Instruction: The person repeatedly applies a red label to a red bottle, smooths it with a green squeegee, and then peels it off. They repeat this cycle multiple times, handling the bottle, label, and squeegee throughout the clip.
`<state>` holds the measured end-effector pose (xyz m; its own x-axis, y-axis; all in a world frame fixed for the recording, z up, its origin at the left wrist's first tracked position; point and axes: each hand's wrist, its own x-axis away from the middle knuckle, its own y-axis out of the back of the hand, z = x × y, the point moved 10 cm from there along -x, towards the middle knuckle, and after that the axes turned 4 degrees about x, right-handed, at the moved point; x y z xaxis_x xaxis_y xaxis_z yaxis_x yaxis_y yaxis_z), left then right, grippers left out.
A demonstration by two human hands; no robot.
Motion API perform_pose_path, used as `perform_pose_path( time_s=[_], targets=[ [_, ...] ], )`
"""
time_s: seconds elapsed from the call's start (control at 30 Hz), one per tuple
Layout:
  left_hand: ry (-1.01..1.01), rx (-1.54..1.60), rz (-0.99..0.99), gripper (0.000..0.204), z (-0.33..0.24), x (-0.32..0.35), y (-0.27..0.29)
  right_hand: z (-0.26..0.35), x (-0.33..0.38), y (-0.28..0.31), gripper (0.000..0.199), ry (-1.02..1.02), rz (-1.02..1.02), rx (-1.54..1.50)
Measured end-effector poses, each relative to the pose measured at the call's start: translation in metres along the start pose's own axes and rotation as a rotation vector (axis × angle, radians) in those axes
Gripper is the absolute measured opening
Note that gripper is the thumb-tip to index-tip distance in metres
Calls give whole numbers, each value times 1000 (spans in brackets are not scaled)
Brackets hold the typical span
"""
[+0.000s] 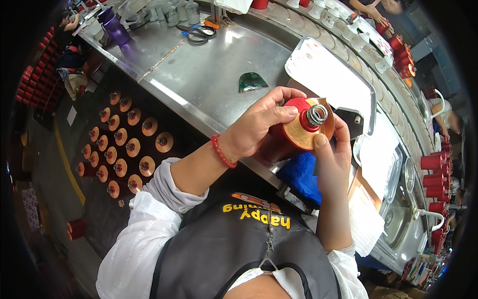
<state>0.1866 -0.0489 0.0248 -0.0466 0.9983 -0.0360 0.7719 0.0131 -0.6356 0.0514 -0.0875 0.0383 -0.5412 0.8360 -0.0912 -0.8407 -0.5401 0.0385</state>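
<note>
Glossy red bottle (305, 120), shiny gold collar (297, 133), smooth metal tabletop (219, 70), matt blue cloth (302, 177)

Metal workbench (219, 62), scissors with black handles (200, 34), flat dark green piece (252, 82), purple bottle (115, 30), clear jars (170, 16)

left fingers (285, 115): hold red bottle (275, 145) | right fingers (342, 132): pinch gold collar (297, 132) | bench (214, 67): scissors (201, 36)

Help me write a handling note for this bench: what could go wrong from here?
The red bottle is held up beside the edge of the metal bench, so it might drop if the left hand loses its grip. The gold collar could crease or end up crooked, since the right hand pinches it at the rim. The blue cloth, bunched close by, might get knocked aside.
</note>
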Motion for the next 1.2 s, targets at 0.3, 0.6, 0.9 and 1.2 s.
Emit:
perform_pose_path(
  time_s=[0.3,0.6,0.9,1.2],
  targets=[
    [-49,-57,1,52,-6,3,-2,0,1,1,43,-3,2,3],
    [-730,-1279,-186,56,-12,67,-45,1,4,1,46,31,-30,-36],
    [-1005,-1176,-134,38,-16,84,-53,12,7,-3,53,109,-81,112],
    [-1014,-1281,-193,45,-17,76,-44,12,-1,9,38,148,-64,112]
  ],
)
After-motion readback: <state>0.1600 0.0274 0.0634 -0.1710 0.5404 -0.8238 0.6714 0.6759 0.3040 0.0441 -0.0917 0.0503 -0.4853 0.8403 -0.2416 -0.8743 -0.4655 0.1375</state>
